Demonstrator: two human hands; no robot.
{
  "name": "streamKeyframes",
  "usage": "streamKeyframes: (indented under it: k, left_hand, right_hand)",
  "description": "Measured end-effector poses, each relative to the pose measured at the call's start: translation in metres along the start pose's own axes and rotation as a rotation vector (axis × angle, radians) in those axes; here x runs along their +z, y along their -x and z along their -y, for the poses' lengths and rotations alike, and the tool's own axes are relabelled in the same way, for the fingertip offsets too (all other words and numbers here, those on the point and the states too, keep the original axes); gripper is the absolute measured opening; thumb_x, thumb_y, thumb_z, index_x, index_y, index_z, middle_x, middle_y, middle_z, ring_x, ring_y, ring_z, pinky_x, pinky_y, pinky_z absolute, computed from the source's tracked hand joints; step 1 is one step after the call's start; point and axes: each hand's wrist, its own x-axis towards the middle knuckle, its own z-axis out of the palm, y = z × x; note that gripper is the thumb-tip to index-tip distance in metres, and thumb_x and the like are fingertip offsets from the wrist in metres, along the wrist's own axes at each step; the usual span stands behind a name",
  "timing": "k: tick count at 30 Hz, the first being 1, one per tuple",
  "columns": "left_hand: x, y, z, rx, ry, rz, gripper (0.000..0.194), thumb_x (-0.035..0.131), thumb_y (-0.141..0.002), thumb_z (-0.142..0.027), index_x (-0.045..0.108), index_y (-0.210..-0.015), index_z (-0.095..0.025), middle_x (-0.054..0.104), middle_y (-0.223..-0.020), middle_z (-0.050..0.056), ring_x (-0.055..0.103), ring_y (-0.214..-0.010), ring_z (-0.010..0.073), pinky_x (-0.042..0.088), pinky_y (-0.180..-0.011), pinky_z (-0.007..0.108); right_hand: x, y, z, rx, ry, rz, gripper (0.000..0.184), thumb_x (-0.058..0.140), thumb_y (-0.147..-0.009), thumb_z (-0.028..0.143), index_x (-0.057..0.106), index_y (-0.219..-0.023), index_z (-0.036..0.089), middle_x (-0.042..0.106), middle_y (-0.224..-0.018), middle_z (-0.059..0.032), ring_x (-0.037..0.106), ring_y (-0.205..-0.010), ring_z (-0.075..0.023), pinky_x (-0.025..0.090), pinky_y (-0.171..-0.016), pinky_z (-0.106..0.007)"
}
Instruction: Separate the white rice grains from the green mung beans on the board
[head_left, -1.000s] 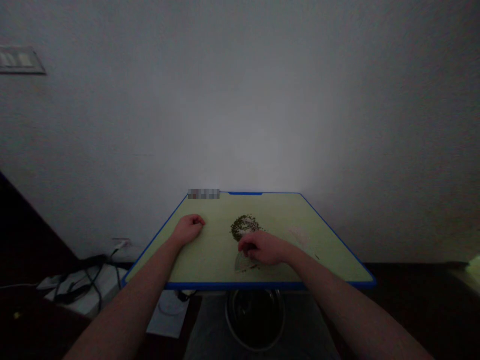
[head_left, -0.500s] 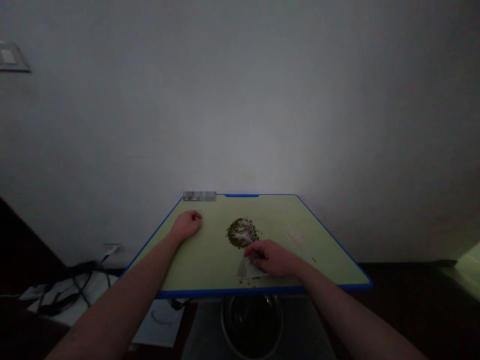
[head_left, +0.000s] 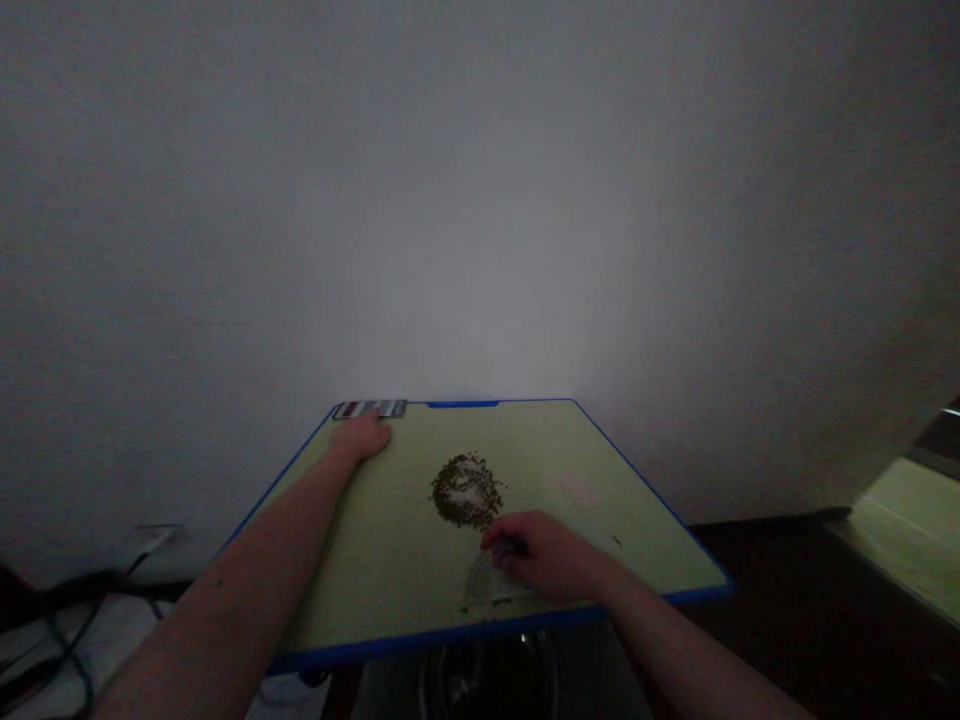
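My left hand (head_left: pixel 361 434) reaches to the far left corner of the green board, with a finger stretched onto the flat phone (head_left: pixel 391 408) there. Its thumb stands apart, and the hand holds nothing. Near the front edge my right hand (head_left: pixel 545 553) rests with curled fingers over the right part of a clear protractor (head_left: pixel 481 582), which lies on the board. Whether its fingertips pinch anything is hidden. Just beyond this hand sits a loose round pile of small green beans (head_left: pixel 452 503) mixed with white grains (head_left: pixel 470 488).
Pale grains (head_left: pixel 576 489) are spread at the right of the blue-edged board (head_left: pixel 390 560). A small dark sliver (head_left: pixel 617 541) lies near them. Stray beans lie by the front edge. Below stands a round shiny pot (head_left: pixel 491 675). Cables (head_left: pixel 71 640) lie at lower left; a wall rises behind.
My left hand has moved forward and stretched a finger onto the phone. My right hand stays over the protractor. The view has shifted and tilted a little.
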Motion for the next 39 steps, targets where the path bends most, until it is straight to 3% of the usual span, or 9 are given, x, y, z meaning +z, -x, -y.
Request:
streamKeyframes:
  k: [5,11,18,21,24,31,35,39]
  left_hand:
    - [-0.002,0.004,-0.001,-0.013,-0.066,0.015,0.055,0.04,-0.075,-0.039,0.054,-0.118,-0.009,0.06,-0.113,0.025,0.058,-0.101,0.0377,0.044,-0.082,0.047]
    - [-0.005,0.037,0.006,0.037,-0.069,0.02,0.055,0.041,-0.073,-0.04,0.055,-0.118,-0.011,0.061,-0.115,0.02,0.057,-0.105,0.032,0.042,-0.086,0.039]
    - [-0.021,0.091,0.013,0.044,0.033,0.053,0.039,0.048,-0.068,-0.041,0.064,-0.093,-0.017,0.068,-0.084,0.01,0.062,-0.079,0.0238,0.044,-0.066,0.03]
    - [-0.026,0.111,0.012,0.031,0.113,0.039,0.029,0.047,-0.069,-0.041,0.063,-0.075,-0.017,0.066,-0.073,0.006,0.06,-0.069,0.0195,0.041,-0.056,0.026]
    - [-0.026,0.124,0.008,0.021,0.194,-0.011,0.027,0.044,-0.072,-0.04,0.059,-0.072,-0.018,0.063,-0.066,0.003,0.058,-0.065,0.0164,0.039,-0.054,0.025]
    - [-0.018,0.132,0.002,0.049,0.326,-0.143,0.022,0.048,-0.072,-0.039,0.055,-0.067,-0.018,0.056,-0.061,0.0,0.052,-0.059,0.0138,0.036,-0.054,0.024]
    - [-0.018,0.134,0.001,0.122,0.318,-0.207,0.021,0.049,-0.072,-0.037,0.055,-0.065,-0.018,0.053,-0.057,-0.001,0.05,-0.055,0.0135,0.033,-0.052,0.024]
    - [-0.021,0.135,-0.001,0.18,0.276,-0.182,0.023,0.048,-0.073,-0.04,0.055,-0.065,-0.019,0.051,-0.055,-0.002,0.049,-0.053,0.0136,0.032,-0.05,0.025]
  right_hand:
    - [-0.004,0.004,0.001,0.002,0.005,0.004,0.031,0.051,-0.071,0.009,0.065,-0.098,0.019,0.068,-0.082,-0.0013,0.061,-0.073,-0.013,0.044,-0.065,-0.021]
    - [-0.004,0.009,-0.002,0.009,0.018,-0.005,0.031,0.052,-0.072,0.012,0.065,-0.099,0.019,0.068,-0.084,-0.0024,0.06,-0.074,-0.0141,0.044,-0.066,-0.023]
    - [-0.002,0.015,0.0,-0.019,0.021,-0.008,0.029,0.053,-0.073,0.012,0.066,-0.097,0.018,0.067,-0.081,-0.0025,0.059,-0.072,-0.0144,0.044,-0.066,-0.024]
    - [-0.002,0.018,0.003,-0.019,0.021,-0.011,0.029,0.053,-0.072,0.012,0.066,-0.096,0.019,0.067,-0.079,-0.002,0.059,-0.07,-0.0143,0.044,-0.064,-0.024]
    - [0.0,0.022,0.004,-0.003,0.016,-0.026,0.028,0.054,-0.071,0.012,0.067,-0.096,0.018,0.068,-0.081,-0.0026,0.06,-0.071,-0.0149,0.044,-0.065,-0.025]
    - [0.005,0.026,-0.001,-0.006,-0.047,-0.006,0.025,0.054,-0.071,0.013,0.066,-0.093,0.017,0.068,-0.075,-0.0021,0.062,-0.067,-0.0143,0.046,-0.06,-0.024]
    - [0.011,0.007,0.009,-0.058,-0.096,-0.025,0.031,0.051,-0.07,0.007,0.062,-0.098,0.016,0.069,-0.081,-0.0031,0.063,-0.073,-0.0136,0.047,-0.066,-0.023]
    - [0.019,-0.018,0.027,-0.126,-0.096,-0.008,0.032,0.051,-0.07,0.005,0.064,-0.098,0.017,0.069,-0.082,-0.0026,0.063,-0.075,-0.013,0.046,-0.071,-0.023]
